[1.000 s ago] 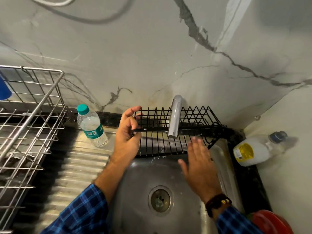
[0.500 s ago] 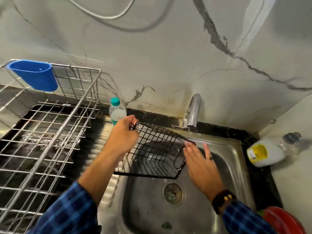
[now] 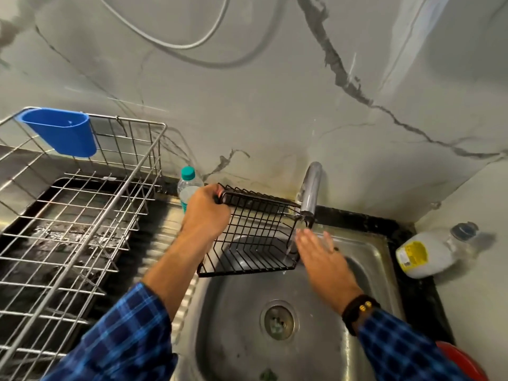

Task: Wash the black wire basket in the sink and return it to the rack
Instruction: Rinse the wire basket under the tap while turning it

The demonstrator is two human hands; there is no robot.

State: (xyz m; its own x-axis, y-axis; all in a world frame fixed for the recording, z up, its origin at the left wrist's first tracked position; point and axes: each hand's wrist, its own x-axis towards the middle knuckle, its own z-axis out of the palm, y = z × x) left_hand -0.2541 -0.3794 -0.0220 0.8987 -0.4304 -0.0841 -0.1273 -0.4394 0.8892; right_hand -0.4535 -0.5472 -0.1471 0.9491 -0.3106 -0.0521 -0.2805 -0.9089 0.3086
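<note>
The black wire basket (image 3: 255, 237) hangs tilted over the left part of the steel sink (image 3: 365, 243), its right end under the tap (image 3: 310, 188). My left hand (image 3: 204, 215) grips the basket's top left rim. With straight fingers, my right hand (image 3: 321, 257) lies flat against the basket's right end, where a thin stream of water runs down. The silver wire rack (image 3: 82, 215) stands on the counter to the left.
A blue plastic cup (image 3: 60, 130) hangs on the rack's back rim. A small water bottle (image 3: 188, 182) stands behind my left hand. A white jug (image 3: 428, 254) lies on the right counter. A red object (image 3: 464, 361) sits at the bottom right. The drain (image 3: 278, 321) is below.
The basket came off its spot behind the tap and now hangs tilted over the sink in my left hand. My right hand stays flat at its right end. The view turned left.
</note>
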